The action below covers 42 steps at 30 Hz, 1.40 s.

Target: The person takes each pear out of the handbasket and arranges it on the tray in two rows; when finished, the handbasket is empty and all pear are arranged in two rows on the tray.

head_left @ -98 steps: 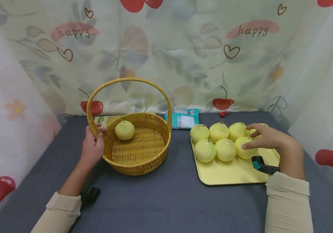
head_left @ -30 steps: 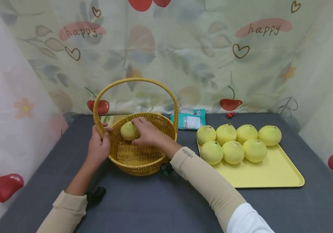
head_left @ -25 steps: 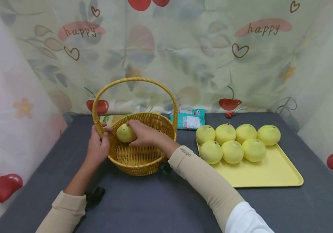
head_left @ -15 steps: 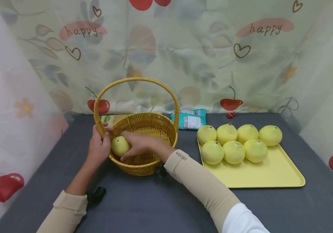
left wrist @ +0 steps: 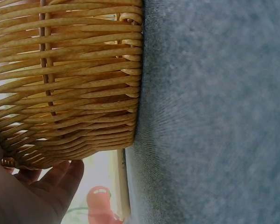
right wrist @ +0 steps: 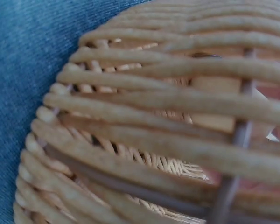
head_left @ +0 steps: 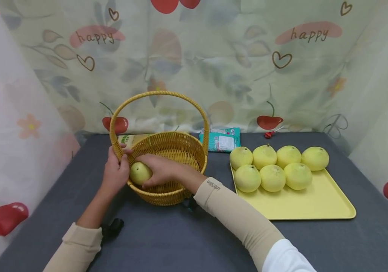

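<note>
Inside the yellow wicker basket, a pale yellow melon sits against the left front wall. My right hand grips it from the right side, with the thumb at the front. Only basket weave shows clearly in the right wrist view. My left hand holds the basket's left side by the foot of its tall handle. In the left wrist view, the fingers curl at the wicker rim. Several similar melons stand in two rows on the yellow tray at right.
A teal packet lies behind and right of the basket. A beige packet is partly hidden behind it. A red-wrapped lollipop lies at the table's back edge. Printed curtains enclose the dark grey table.
My right hand has gone from the tray to the basket and moved the melon inside from back left to front left. My left hand stays on the basket.
</note>
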Each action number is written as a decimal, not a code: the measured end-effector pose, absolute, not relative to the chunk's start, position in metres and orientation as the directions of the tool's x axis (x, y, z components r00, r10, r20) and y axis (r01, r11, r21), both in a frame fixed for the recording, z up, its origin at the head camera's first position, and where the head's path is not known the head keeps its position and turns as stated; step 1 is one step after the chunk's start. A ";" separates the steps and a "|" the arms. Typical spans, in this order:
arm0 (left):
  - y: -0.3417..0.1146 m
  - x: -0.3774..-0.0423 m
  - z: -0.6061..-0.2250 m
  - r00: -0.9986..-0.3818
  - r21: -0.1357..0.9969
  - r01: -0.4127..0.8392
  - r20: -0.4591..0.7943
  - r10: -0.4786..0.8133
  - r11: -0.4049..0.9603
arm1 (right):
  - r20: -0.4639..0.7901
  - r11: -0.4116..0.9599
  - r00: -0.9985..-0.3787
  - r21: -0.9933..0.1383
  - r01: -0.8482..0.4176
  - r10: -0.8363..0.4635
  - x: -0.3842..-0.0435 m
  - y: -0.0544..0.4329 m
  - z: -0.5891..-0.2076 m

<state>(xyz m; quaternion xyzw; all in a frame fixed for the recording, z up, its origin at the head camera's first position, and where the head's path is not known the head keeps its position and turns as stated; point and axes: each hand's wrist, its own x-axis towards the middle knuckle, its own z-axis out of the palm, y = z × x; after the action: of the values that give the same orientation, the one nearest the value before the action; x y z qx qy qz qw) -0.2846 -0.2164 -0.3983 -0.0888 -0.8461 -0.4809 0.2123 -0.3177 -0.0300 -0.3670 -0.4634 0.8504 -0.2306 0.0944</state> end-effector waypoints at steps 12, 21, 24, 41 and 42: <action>-0.214 -0.284 -0.397 -0.900 0.781 0.341 0.433 -0.059 0.524 | 0.103 0.420 -0.533 -0.499 -0.758 -0.840 -0.316 -0.021 -0.368; -0.212 -0.283 -0.396 -0.899 0.782 0.337 0.432 -0.067 0.524 | 0.130 0.396 -0.539 -0.543 -0.741 -0.832 -0.312 -0.003 -0.364; -0.212 -0.282 -0.396 -0.898 0.779 0.336 0.434 -0.070 0.530 | 0.129 0.401 -0.555 -0.560 -0.725 -0.822 -0.309 0.005 -0.362; -0.214 -0.283 -0.397 -0.896 0.770 0.340 0.439 -0.061 0.540 | 0.184 0.414 -0.638 -0.622 -0.665 -0.748 -0.290 0.061 -0.344; -0.214 -0.283 -0.397 -0.897 0.771 0.339 0.438 -0.062 0.540 | 0.187 0.415 -0.642 -0.625 -0.661 -0.743 -0.289 0.064 -0.343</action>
<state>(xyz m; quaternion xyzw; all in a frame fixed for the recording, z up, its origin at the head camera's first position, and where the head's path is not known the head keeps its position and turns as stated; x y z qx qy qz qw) -0.2831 -0.2145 -0.3972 -0.0813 -0.8514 -0.4728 0.2121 -0.2886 0.0640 -0.3429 -0.4186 0.8389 -0.3427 0.0597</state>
